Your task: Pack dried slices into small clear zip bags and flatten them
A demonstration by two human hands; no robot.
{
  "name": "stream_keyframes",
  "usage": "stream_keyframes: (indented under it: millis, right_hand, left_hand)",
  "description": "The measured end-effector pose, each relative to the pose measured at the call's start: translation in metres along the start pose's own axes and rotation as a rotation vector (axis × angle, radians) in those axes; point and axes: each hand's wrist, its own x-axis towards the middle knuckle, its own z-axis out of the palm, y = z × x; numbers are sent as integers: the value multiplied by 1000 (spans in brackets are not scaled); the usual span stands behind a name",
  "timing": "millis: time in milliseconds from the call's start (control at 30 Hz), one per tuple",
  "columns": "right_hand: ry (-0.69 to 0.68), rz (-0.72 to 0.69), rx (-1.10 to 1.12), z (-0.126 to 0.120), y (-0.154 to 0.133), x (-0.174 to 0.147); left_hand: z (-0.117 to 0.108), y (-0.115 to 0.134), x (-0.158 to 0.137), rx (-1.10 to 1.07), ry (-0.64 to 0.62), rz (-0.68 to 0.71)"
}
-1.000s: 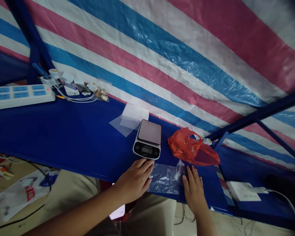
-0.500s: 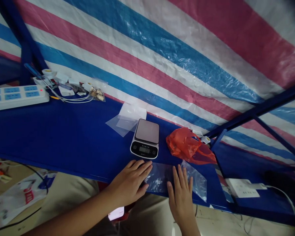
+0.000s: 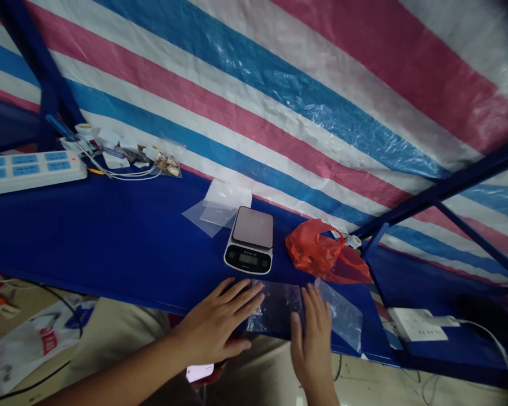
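My left hand (image 3: 220, 318) lies palm down at the table's front edge, fingers spread, its fingertips on the left edge of a clear plastic bag (image 3: 276, 307). On the bag's right side rests my right hand (image 3: 314, 332), fingers stretched out and the thumb apart. A second clear plastic bag (image 3: 345, 318) lies flat just right of that hand, partly under its fingers. Directly beyond the hands stands a digital kitchen scale (image 3: 249, 239) with a bare platform; its small display is too dim to read. To its right sits a crumpled red plastic bag (image 3: 317, 251), contents hidden.
Clear sheets and white paper (image 3: 220, 203) lie behind the scale. A power strip (image 3: 34, 169) and a clutter of cables and small packets (image 3: 127, 155) occupy the back left. A white power adapter (image 3: 417, 324) is at the right. Striped tarpaulin (image 3: 254, 101) rises behind the blue table (image 3: 110, 237).
My left thumb has slid down toward the table edge. My right fingers have drawn closer together, and the second clear bag has shifted slightly right and toward me.
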Motion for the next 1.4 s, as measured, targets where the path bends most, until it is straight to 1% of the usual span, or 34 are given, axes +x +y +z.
stream_keyframes:
  millis: [67,100,200,267,333,433,500,533,567,600,633,667,700,767,800,867,933,967,1000,1033,1067,1100,1133,1167,1233,1267,1300,1333,1367,1400]
  right_hand:
    - [136,107,25,-2,13,1]
    - [167,154,26,-1,21,1]
    - [153,248,39,9,39,-1]
    - [139,292,56,14,43,-3]
    - [131,318,62,16,43,-3]
    - [131,326,56,15,39,-2]
    - [133,323,51,14,38,-1]
    - [135,323,47,14,38,0]
    - [135,326,43,14,38,0]
    - [135,327,39,14,37,0]
    - [136,330,35,15,37,0]
    - [136,331,35,15,38,0]
    - [136,328,35,15,38,0]
    - [138,318,33,15,40,-1]
    - [137,312,31,15,41,0]
    - [137,298,26,16,44,0]
    - [119,271,27,17,43,-1]
    - [101,250,31,18,39,-2]
    - [81,224,37,19,33,-3]
    - [57,193,46,20,24,-5]
    - [31,158,57,20,14,-7]
    - [5,116,70,20,1,-9]
    - [-25,73,85,18,-11,-11]
    - [-52,33,100,15,-22,-12]
    - [-55,10,122,9,-37,-12]
    - [-46,21,122,5,-39,-10]
    - [-40,30,111,2,-38,-9]
    - [-49,27,86,1,-33,-6]
    - [-74,-2,50,0,-26,-4]
    - [-111,-48,4,1,-18,-3]
  left_hand:
    - [1,0,-1,8,21,80]
    - [3,0,-2,17,50,106]
    - [9,1,-7,24,152,140]
    - [7,2,-13,14,188,168]
    - [-3,2,-19,1,211,195]
    - [-34,-10,-21,-96,269,166]
    - [-60,-32,-11,-246,304,46]
    - [-74,-48,-2,-338,310,-38]
    - [-87,-67,10,-401,316,-213]
    - [-98,-90,25,-439,282,-390]
    - [-106,-114,40,-460,254,-517]
    - [-112,-139,56,-464,249,-604]
    - [-116,-164,70,-464,261,-692]
    - [-116,-208,93,-410,203,-900]
    - [-114,-226,99,-385,200,-950]
    - [-110,-249,102,-348,199,-1015]
    - [-109,-255,95,-313,233,-1048]
    - [-110,-251,89,-267,277,-1052]
    - [-111,-241,82,-208,334,-1036]
    - [-112,-226,76,-140,405,-998]
    - [-112,-206,70,-74,478,-927]
    - [-109,-179,65,-75,515,-833]
    - [-103,-149,61,-126,527,-730]
    - [-94,-115,57,-202,504,-606]
    - [-65,-46,53,-341,384,-279]
    - [-46,-16,52,-355,266,-124]
    - [-27,9,52,-317,194,-32]
    - [-8,28,52,-257,158,-9]
    - [9,41,52,-199,113,-10]
    - [23,47,53,-156,95,-9]
